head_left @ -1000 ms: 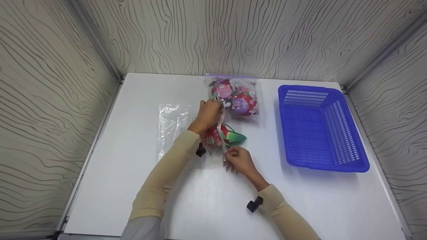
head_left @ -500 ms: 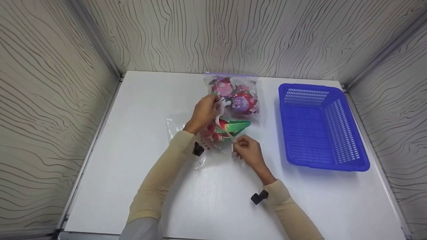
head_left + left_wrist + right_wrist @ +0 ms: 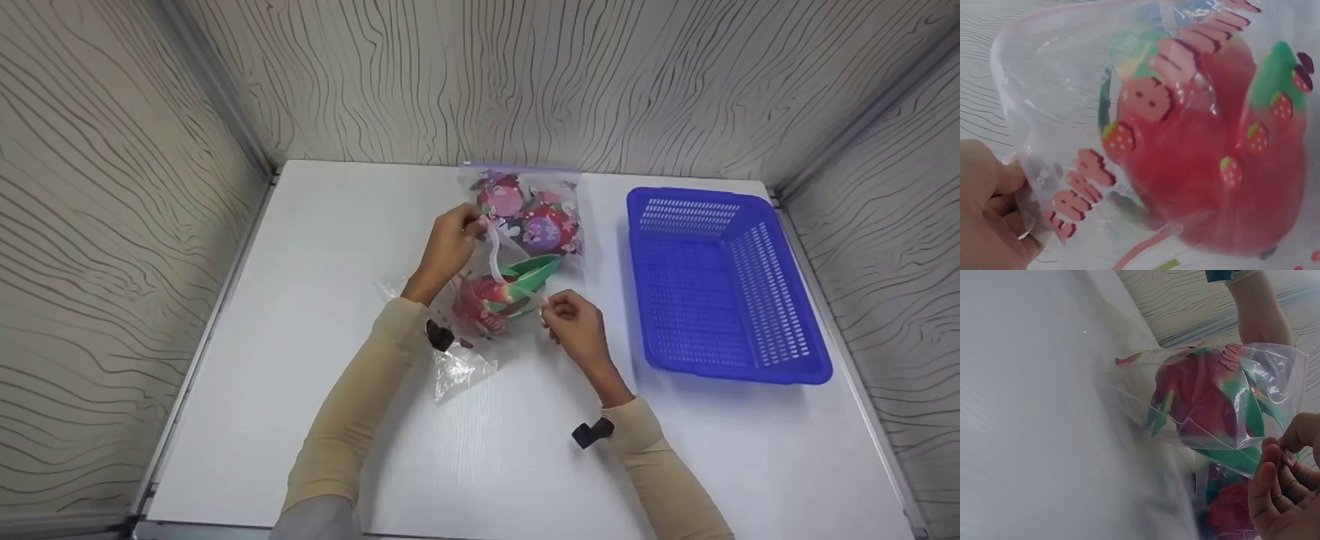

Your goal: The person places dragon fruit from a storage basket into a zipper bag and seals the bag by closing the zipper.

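Note:
A clear zip bag [image 3: 459, 371] printed with strawberries and pink letters hangs between my hands, low over the table. Inside it lies a red dragon fruit [image 3: 1174, 140] with green scale tips, some of which reach up to the bag's mouth in the head view. My left hand [image 3: 450, 240] pinches one end of the bag's top strip. At the other end, my right hand [image 3: 576, 326] pinches the rim between thumb and fingers, as the right wrist view also shows. The mouth is spread between both hands.
Behind my hands lies a second zip bag [image 3: 525, 210] with a purple top and colourful prints, with red things inside. A blue plastic basket [image 3: 646, 315] stands on the right of the white table [image 3: 285, 360]. Patterned walls [image 3: 480, 82] enclose the table at back and sides.
The bag with the dragon fruit has been drawn up off the table and shifted right. My right hand has moved up and right, my left hand slightly up and left, widening the mouth.

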{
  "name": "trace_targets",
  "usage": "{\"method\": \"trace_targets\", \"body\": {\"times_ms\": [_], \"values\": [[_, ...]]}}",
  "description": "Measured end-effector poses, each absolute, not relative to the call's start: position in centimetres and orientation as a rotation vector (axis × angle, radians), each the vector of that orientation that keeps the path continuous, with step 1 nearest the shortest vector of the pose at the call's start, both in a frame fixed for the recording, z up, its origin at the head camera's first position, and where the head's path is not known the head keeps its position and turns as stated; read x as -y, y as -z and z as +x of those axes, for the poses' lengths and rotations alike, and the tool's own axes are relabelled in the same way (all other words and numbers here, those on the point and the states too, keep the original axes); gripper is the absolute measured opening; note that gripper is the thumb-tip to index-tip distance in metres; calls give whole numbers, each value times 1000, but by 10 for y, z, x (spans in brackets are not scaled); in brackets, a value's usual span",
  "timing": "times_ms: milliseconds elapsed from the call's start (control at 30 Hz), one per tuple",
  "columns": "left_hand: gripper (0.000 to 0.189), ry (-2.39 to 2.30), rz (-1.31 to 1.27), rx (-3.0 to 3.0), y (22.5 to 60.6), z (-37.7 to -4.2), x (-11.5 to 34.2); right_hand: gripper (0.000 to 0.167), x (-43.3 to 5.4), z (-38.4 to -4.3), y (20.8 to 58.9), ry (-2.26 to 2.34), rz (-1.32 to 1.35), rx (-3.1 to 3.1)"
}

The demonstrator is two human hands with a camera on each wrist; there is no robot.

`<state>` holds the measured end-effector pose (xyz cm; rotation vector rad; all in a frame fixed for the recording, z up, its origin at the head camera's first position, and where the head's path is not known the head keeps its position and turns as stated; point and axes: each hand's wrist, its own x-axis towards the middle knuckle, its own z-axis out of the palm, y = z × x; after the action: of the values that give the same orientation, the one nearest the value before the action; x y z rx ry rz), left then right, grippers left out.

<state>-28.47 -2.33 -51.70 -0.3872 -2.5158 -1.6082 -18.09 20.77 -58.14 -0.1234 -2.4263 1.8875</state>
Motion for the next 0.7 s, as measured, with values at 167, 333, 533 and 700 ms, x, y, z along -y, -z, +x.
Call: {"method": "trace_targets", "body": {"times_ms": [167,333,533,700], "values": [[14,1661,-359,2454,516,-282,28,5,-215,-183,579,-1872,-87,2394],[14,1710,-329,2402,512,-279,33,6,-223,-186,572,-1863,-58,2358],[11,1742,-313,2337,508,-276,40,6,-229,-191,563,-1828,-8,2319],[11,1760,-291,2298,506,-273,46,6,-228,-193,554,-1778,-26,2334]]}}
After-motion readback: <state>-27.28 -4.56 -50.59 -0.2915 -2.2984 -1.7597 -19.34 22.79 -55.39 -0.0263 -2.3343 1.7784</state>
